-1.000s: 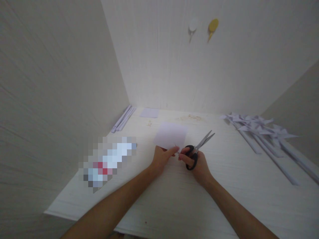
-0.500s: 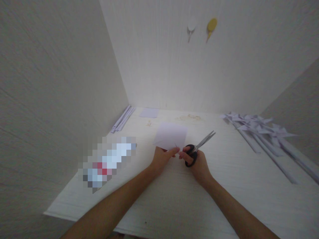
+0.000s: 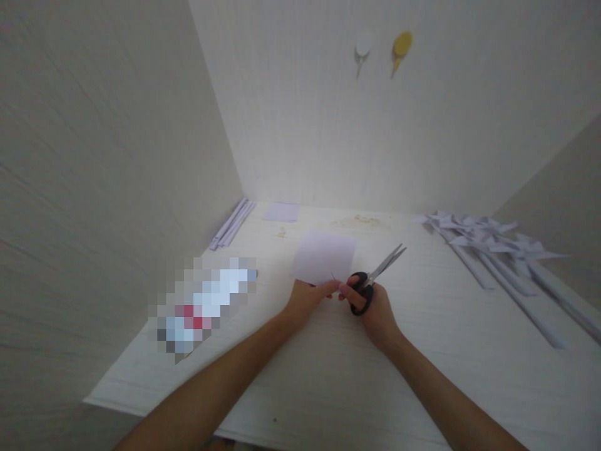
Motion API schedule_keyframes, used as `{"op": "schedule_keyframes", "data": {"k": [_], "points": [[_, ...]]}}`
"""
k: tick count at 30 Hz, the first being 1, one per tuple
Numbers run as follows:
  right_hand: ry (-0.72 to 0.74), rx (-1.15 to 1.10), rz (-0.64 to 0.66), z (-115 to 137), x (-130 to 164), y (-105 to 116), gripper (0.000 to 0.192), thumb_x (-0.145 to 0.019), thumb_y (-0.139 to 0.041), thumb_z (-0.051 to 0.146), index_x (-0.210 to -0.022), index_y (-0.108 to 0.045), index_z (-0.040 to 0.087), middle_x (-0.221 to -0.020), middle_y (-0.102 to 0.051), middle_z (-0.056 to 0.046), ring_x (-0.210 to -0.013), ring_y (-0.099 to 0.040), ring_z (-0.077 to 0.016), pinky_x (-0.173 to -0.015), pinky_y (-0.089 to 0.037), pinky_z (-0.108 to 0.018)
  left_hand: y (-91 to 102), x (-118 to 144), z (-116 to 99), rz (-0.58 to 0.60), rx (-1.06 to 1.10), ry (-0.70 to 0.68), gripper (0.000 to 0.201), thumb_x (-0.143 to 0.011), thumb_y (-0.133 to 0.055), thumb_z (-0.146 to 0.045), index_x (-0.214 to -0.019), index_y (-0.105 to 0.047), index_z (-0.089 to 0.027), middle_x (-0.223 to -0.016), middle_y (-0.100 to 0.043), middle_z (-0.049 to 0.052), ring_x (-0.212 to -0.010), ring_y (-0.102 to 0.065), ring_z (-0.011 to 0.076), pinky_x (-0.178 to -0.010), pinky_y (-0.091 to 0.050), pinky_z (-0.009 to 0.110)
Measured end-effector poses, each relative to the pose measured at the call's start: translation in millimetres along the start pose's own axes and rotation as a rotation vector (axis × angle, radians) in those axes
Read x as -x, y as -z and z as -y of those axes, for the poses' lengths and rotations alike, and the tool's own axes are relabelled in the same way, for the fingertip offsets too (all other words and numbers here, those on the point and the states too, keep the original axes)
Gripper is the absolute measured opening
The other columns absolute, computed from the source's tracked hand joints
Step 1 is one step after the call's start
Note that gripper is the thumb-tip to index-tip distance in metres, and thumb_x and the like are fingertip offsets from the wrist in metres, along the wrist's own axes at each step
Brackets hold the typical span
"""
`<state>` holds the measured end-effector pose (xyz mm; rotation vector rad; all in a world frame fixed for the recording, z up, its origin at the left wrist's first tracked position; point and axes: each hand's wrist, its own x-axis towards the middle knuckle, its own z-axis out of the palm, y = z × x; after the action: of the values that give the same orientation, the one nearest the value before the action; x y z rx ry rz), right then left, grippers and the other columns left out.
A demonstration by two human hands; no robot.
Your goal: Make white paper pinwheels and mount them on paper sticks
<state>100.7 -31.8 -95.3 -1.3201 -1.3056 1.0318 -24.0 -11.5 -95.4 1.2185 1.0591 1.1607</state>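
**Paper pinched in my left, scissors in my right**

My left hand rests on the table with thumb and forefinger closed on the near edge of a pale lilac paper. The sheet lies nearly flat on the table just beyond my fingers, about mid-table, and a short slit or crease shows at its near edge where I pinch it.

My right hand is just beside the left, their fingertips almost meeting. It is curled through the black handles of the scissors, holding them firmly. The blades point away to the right and up, slightly parted, off the paper's right corner and not touching it as far as I can tell.

To the right lies a heap of folded paper pinwheels on long sticks. At the far left, against the side wall, lie several paper strips, with a small lilac square beside them. A blurred-out patch sits left of my hand. Two hooks, one white and one yellow, hang on the back wall.
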Motion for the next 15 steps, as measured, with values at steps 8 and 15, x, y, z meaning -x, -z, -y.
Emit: {"op": "schedule_keyframes", "data": {"k": [8,15], "points": [[-0.032,-0.035,0.001,-0.7,-0.2,0.6,0.019,-0.061,-0.062,0.031,-0.062,-0.052,0.015,-0.052,-0.055,0.001,-0.047,-0.044,-0.0093,-0.045,-0.033,-0.021,2.0,-1.3,3.1,0.047,0.012,0.013,0.011,-0.060,-0.062,-0.025,-0.058,-0.060,-0.014,-0.061,-0.061,0.000,-0.055,-0.053,0.0099,-0.047,-0.040,0.018],[-0.020,-0.099,-0.001,-6.6,-1.9,1.7,0.016,-0.062,-0.060,0.029,-0.065,-0.053,0.015,-0.051,-0.053,0.002,-0.045,-0.042,-0.0083,-0.043,-0.030,-0.020,1.0,-1.0,2.6,0.039,0.023,0.051,0.009,-0.060,-0.062,-0.023,-0.061,-0.060,-0.014,-0.061,-0.060,0.000,-0.054,-0.051,0.0095,-0.046,-0.041,0.018]]}}
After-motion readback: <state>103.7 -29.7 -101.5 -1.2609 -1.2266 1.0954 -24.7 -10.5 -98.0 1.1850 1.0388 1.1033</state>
